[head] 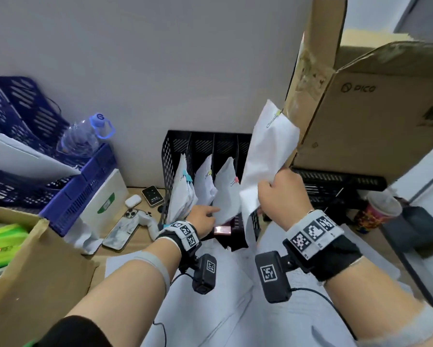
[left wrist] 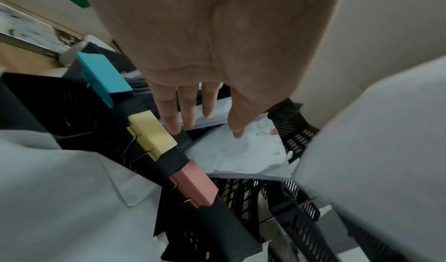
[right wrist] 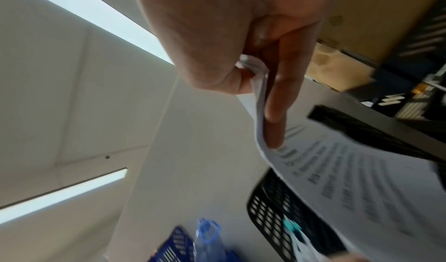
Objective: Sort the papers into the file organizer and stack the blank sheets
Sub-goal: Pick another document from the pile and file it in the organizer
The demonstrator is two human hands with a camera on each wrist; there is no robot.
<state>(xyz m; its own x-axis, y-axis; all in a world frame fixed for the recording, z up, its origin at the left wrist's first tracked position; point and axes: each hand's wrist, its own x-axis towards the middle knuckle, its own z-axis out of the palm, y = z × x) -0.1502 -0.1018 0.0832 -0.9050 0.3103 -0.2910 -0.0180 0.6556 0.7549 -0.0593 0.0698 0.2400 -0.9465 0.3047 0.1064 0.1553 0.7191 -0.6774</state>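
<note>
Gripping a white paper-clipped printed bundle (head: 268, 156) mid-frame, my right hand (head: 281, 194); my left hand (head: 201, 216), fingers straight, touches papers in the black mesh file organizer (head: 175, 146).

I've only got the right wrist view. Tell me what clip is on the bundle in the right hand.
Observer: The head view shows a yellow clip on the top corner of the bundle that the right hand grips.
Operator: Now give me the left hand.
Observer: The left hand touches the pink-clipped bundle in the organizer, fingers straight.
Operator: Report the slot markers.
Observer: The left wrist view shows a teal marker, a yellow marker and a pink marker clipped along the organizer's front edge.
</note>
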